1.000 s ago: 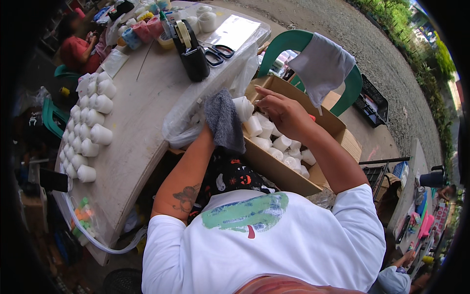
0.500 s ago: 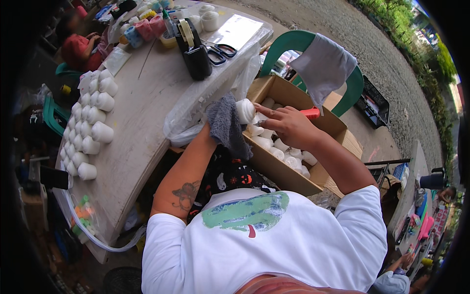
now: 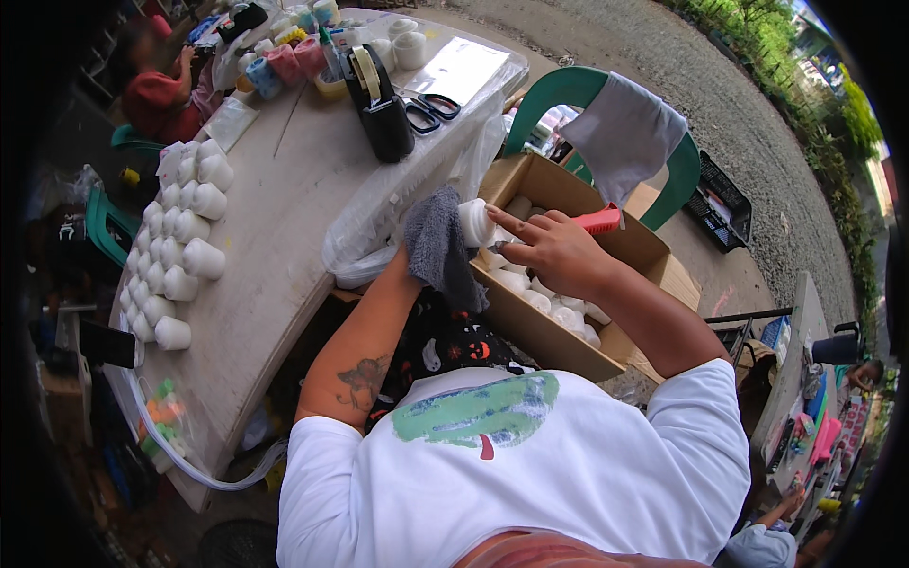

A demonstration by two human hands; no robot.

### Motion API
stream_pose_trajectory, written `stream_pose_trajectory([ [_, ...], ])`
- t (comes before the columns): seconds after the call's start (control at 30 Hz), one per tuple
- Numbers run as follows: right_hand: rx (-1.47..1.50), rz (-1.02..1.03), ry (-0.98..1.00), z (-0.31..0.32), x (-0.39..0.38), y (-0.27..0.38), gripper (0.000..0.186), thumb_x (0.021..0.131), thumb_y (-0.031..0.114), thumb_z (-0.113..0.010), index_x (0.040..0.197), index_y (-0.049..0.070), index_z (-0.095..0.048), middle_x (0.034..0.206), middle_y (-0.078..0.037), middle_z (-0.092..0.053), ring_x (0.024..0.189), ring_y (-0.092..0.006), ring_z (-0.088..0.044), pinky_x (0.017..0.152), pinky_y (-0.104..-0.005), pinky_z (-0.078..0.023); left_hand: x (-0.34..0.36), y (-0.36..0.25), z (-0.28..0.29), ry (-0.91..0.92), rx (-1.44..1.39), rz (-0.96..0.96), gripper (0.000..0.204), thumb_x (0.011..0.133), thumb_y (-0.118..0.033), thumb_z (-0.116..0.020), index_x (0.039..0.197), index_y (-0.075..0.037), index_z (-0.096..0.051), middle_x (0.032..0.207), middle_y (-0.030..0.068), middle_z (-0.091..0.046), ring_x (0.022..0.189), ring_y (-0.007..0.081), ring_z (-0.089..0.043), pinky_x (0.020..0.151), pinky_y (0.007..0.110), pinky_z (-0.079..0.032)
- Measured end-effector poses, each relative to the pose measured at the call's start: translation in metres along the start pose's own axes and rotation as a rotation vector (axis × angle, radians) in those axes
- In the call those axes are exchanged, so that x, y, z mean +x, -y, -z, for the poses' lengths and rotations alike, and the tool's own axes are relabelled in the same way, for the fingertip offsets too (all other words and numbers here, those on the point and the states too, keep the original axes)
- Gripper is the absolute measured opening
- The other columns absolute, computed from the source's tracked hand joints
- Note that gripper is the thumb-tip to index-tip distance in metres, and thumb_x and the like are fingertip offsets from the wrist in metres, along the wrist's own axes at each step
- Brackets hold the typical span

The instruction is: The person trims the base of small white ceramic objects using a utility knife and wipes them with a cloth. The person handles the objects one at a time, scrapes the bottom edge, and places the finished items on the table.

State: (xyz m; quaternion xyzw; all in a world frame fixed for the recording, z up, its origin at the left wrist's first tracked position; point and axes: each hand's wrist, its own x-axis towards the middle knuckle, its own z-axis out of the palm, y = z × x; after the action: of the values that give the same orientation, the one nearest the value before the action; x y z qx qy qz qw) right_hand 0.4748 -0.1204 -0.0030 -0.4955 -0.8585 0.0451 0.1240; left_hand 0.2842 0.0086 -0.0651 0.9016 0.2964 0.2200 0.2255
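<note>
A grey cloth [image 3: 437, 237] covers my left hand [image 3: 414, 264], hiding its fingers. From the cloth sticks out a small white cup-shaped piece [image 3: 475, 223] with a stepped rim, held over the edge of the cardboard box [image 3: 535, 343]. My right hand [image 3: 561, 252] is closed on a cutter with a red handle [image 3: 598, 221], which juts out behind the knuckles. Its index finger stretches forward to the rim of the white piece, while the cutter's tip shows only faintly below. Several similar white pieces [image 3: 568, 319] lie loose in the box.
On the table [image 3: 275, 204] at left stand rows of white pieces [image 3: 192, 227]. Farther back are a black tape dispenser [image 3: 383, 118], scissors [image 3: 431, 111] and coloured rolls [image 3: 282, 64]. A green chair [image 3: 684, 180] with a cloth stands behind the box. A person in red sits far left.
The red cutter handle has tilted slightly, and my right hand has shifted a little around the white piece. The whole view has moved slightly. Both hands keep their holds.
</note>
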Motion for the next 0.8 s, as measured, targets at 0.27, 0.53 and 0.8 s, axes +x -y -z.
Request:
stream_pose_trajectory([
  [0.27, 1.261, -0.795, -0.127, 0.001, 0.016, -0.005, 0.012, 0.093, 0.011, -0.06, 0.102, 0.007, -0.053, 0.096, -0.001, -0.068, 0.073, -0.0075, -0.064, 0.056, -0.0223, -0.046, -0.008, -0.023, 0.014, -0.207, -0.112, -0.184, 0.051, 0.055, -0.018, -0.077, 0.101, -0.002, -0.06, 0.094, 0.0208, -0.055, 0.09, 0.0411, -0.051, 0.088, 0.046, -0.04],
  [0.53, 1.124, -0.732, -0.15, -0.008, 0.021, -0.002, 0.01, 0.092, 0.007, -0.059, 0.102, 0.008, -0.057, 0.094, -0.003, -0.067, 0.077, -0.0104, -0.063, 0.06, -0.0247, -0.047, -0.015, 0.017, -0.022, -0.134, -0.312, -0.13, 0.035, 0.078, -0.012, -0.065, 0.111, -0.003, -0.057, 0.106, 0.0145, -0.058, 0.102, 0.0288, -0.055, 0.096, 0.039, -0.041],
  [0.8, 0.048, -0.187, -0.219, -0.008, 0.002, 0.022, 0.02, 0.088, -0.005, -0.055, 0.105, 0.005, -0.059, 0.117, -0.012, -0.064, 0.085, -0.0167, -0.066, 0.074, -0.033, -0.051, -0.011, 0.008, -0.021, -0.241, 0.112, -0.245, 0.052, 0.05, -0.021, -0.069, 0.096, -0.001, -0.058, 0.095, 0.0214, -0.053, 0.089, 0.0396, -0.05, 0.085, 0.046, -0.038],
])
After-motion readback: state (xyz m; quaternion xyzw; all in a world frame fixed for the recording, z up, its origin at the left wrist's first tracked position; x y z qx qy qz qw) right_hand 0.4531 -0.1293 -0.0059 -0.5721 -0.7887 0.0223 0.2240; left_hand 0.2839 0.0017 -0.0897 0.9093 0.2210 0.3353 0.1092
